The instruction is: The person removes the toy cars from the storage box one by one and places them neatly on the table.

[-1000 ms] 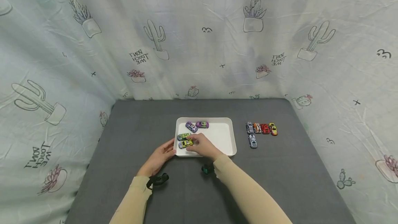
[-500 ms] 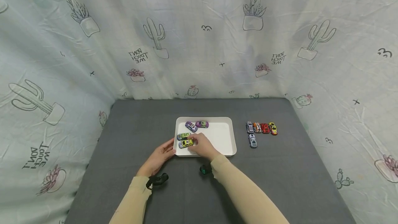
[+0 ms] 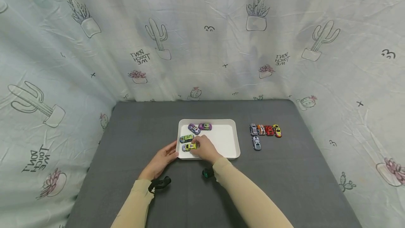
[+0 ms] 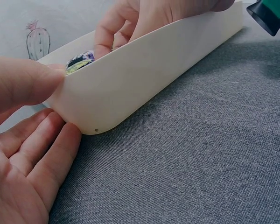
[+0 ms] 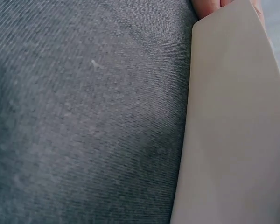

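Note:
In the head view a white tray (image 3: 221, 157) lies on the grey table. My left hand (image 3: 161, 159) rests at its near left corner; in the left wrist view the thumb (image 4: 46, 77) touches the rim and the nearly straight fingers lie against the outer wall. My right hand (image 3: 207, 149) reaches into the tray and pinches the rear end of a yellow toy car (image 3: 189, 147). Just behind it is a green toy car (image 3: 186, 138). Two purple toy cars, one patterned (image 3: 194, 128) and one plain-sided (image 3: 205, 126), sit farther back. The right wrist view shows mainly the tray's outer wall (image 5: 238, 116).
To the right of the tray, a row of toy cars stands on the table: grey (image 3: 253, 130), orange (image 3: 261, 130), red (image 3: 269, 130) and yellow-red (image 3: 277, 131). A pale car (image 3: 256, 143) sits in front of the grey one. A cactus-print curtain (image 3: 202, 62) encloses the table's back and sides.
The yellow car has turned slightly to lie straighter across the tray, a little farther from the green car. The right hand stays on it; the left hand keeps its place.

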### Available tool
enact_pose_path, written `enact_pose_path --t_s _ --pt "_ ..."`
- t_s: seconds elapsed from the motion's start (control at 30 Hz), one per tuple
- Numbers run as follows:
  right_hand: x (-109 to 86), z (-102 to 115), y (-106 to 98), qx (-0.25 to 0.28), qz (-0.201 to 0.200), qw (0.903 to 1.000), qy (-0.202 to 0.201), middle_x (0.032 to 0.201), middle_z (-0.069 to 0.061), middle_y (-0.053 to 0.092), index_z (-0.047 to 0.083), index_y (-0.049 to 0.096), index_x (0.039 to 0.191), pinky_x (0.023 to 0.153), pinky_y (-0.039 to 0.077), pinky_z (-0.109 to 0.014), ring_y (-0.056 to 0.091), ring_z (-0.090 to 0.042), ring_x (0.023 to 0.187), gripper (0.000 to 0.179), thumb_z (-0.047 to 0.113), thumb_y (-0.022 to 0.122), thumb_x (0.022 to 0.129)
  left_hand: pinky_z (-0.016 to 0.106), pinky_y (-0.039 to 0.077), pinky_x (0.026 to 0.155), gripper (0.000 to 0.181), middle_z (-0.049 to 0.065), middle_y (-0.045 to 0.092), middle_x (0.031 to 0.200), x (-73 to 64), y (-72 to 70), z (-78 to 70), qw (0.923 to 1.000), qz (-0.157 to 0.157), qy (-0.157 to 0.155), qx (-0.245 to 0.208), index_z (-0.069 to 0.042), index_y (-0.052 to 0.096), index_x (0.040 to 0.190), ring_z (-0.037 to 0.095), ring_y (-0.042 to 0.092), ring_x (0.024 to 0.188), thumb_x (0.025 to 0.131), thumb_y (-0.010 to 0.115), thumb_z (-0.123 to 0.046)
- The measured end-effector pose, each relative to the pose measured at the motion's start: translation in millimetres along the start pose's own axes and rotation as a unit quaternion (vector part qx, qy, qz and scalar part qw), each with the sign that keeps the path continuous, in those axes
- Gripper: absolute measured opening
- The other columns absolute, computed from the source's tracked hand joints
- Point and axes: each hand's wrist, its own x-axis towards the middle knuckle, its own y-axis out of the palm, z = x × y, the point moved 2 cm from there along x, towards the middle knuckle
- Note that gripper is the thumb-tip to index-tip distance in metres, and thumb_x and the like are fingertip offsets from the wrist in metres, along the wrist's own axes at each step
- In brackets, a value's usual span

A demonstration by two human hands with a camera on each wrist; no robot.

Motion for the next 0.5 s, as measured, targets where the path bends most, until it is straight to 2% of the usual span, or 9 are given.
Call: enact_pose_path --t_s 0.3,0.5 --pt "-2.9 -1.8 0.4 -0.001 -0.035 0.9992 -0.017 0.089 0.002 0.05 0.01 0.062 0.104 0.07 0.044 -0.029 0.049 -0.013 0.079 0.028 0.023 0.077 0.083 0.041 0.036 0.107 0.06 0.008 0.042 0.148 0.4 -2.8 1.9 0.9999 -0.01 -0.001 0.008 -0.02 0.039 0.149 0.022 0.04 0.134 0.095 0.063 -0.012" --pt "-14.4 -2.7 -17.4 -0.004 -0.082 0.9965 -0.014 0.096 0.001 0.052 0.011 0.06 0.105 0.073 0.047 -0.029 0.052 -0.013 0.084 0.027 0.022 0.075 0.085 0.042 0.036 0.107 0.061 0.009 0.043 0.148 -0.7 -0.3 -0.3 1.0 -0.007 -0.002 -0.001 -0.017 0.038 0.15 0.023 0.041 0.134 0.095 0.063 -0.011"
